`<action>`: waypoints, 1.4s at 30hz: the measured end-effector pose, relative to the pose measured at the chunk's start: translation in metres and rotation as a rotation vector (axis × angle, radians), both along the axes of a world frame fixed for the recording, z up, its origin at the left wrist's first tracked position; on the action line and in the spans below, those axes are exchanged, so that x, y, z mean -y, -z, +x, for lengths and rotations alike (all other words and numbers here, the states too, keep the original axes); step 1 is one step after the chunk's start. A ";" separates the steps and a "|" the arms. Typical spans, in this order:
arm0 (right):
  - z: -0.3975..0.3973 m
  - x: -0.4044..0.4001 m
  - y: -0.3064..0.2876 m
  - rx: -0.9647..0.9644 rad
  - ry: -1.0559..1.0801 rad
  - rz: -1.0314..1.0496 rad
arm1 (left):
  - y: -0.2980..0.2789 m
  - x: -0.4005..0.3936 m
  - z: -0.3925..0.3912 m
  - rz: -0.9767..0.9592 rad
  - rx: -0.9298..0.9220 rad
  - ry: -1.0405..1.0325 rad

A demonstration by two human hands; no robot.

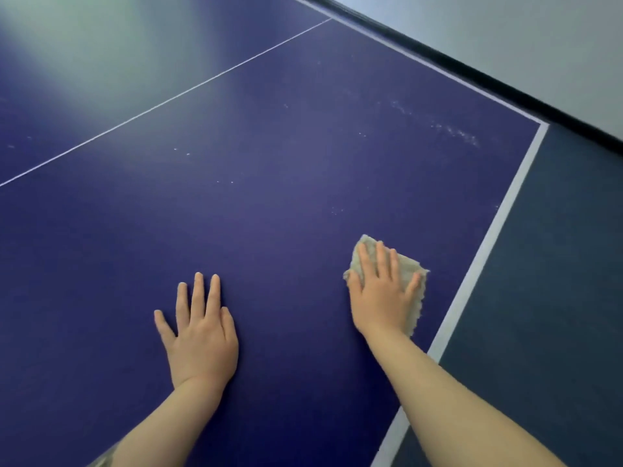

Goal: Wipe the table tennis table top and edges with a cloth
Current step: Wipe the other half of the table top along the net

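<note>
While its fingers (382, 261) lie straight and slightly spread, the right hand (381, 291) presses flat, palm down, on a pale beige cloth (413, 298), grasping nothing but pinning the fabric to the surface. Frayed edges of the cloth show beyond the fingertips and along the outer side of the hand, and the rest is hidden beneath the palm. It lies on the blue table tennis table (269, 197), near the white edge line (505, 214) that runs along the table's right border, though not touching it. To the left, well apart from the cloth, the left hand (199, 335) also rests flat on the table top with its fingers extended and relaxed, holding nothing. Both bare forearms reach in from the bottom of the view. Farther up the table, small whitish specks and a streak of dust (455, 129) sit near the far right corner. A thin white centre line (168, 99) crosses the surface diagonally on the left. Beyond the table's edge lies dark grey floor (556, 264), meeting a pale wall (539, 45) at a black baseboard (472, 72).
</note>
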State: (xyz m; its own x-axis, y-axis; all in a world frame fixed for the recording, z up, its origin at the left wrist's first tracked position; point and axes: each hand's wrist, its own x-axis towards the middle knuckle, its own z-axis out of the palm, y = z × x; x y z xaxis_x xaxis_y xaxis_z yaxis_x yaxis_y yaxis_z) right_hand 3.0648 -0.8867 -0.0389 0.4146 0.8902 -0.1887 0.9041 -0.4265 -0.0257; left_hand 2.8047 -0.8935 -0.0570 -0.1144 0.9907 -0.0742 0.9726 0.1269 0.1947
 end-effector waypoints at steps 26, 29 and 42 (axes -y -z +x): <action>0.020 0.050 0.011 -0.160 -0.602 0.125 | -0.010 0.021 0.125 -0.071 0.073 -0.138; 0.081 0.020 0.006 -0.068 -0.368 0.053 | -0.010 0.018 0.132 -0.065 0.058 -0.088; 0.079 -0.012 0.010 -0.154 -0.628 0.074 | -0.007 -0.019 0.200 -0.041 0.061 -0.166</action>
